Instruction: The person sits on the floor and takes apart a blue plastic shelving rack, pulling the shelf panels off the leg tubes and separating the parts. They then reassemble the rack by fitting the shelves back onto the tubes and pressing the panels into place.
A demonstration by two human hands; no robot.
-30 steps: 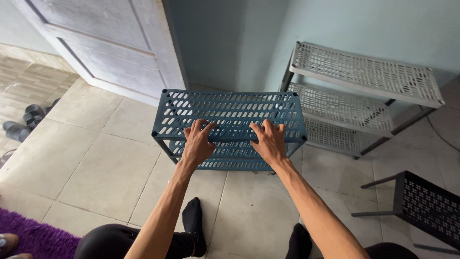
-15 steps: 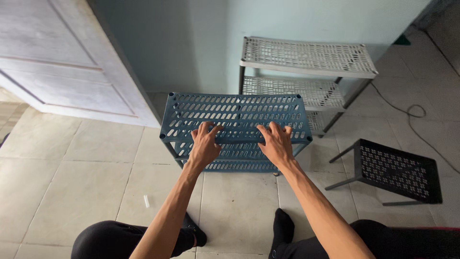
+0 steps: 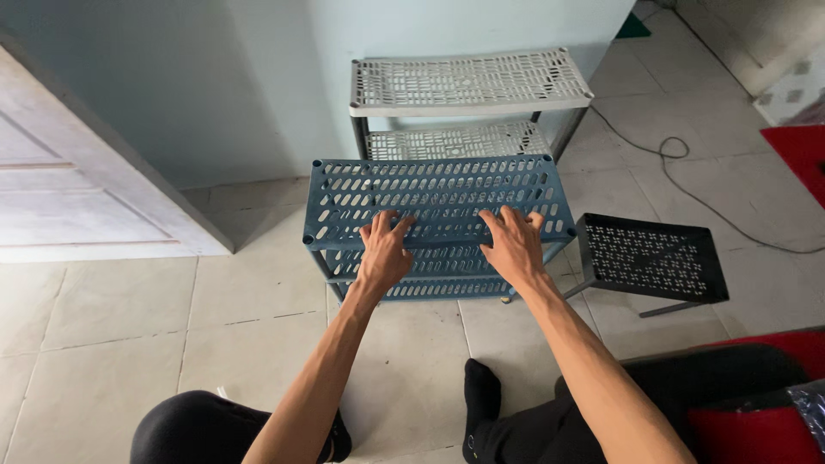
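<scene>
Pale square floor tiles [image 3: 129, 318] meet a light blue-green wall [image 3: 258, 77], with a white panelled door [image 3: 77, 198] standing at the left. A grey cable [image 3: 687, 185] snakes across the tiles at right, near a red mat [image 3: 799, 150].

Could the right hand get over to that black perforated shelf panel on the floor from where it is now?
Probably yes. The right hand rests flat on the blue rack's top shelf, and the black shelf panel lies just beyond the rack's right end, with only bare floor tile between them.

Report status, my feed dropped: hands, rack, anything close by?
Left hand and right hand flat, fingers spread, on blue rack top shelf. White rack right behind. Black perforated shelf on floor beside.
</scene>
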